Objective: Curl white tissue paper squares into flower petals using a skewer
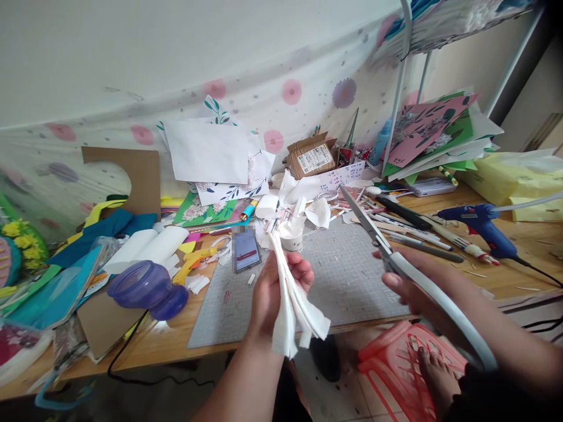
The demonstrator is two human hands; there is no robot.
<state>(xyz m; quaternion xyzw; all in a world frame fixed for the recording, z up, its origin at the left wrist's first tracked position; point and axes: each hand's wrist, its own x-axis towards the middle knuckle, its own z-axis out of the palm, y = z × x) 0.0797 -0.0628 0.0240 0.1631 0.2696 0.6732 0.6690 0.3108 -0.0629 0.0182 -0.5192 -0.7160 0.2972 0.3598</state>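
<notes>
My left hand [265, 293] is closed around a bundle of white paper-like strips [285, 305], pinched together at the top and fanning out in loose tails toward me. In my right hand [413, 272] is a pair of large scissors [366, 221] with pale handles, its blades pointing up and away to the left. The blades look closed or nearly so and are well apart from the strips. Beyond the left hand stands a small white paper cup [292, 239] with white pieces in it. Under both hands lies a grey cutting mat [347, 275].
A phone [246, 252] lies on the mat's left. A purple vase [136, 287] rests on its side near a yellow glue gun [196, 264]. At the right are pens, tools and a blue glue gun [481, 225]. A red plastic stool [387, 351] stands below the table edge.
</notes>
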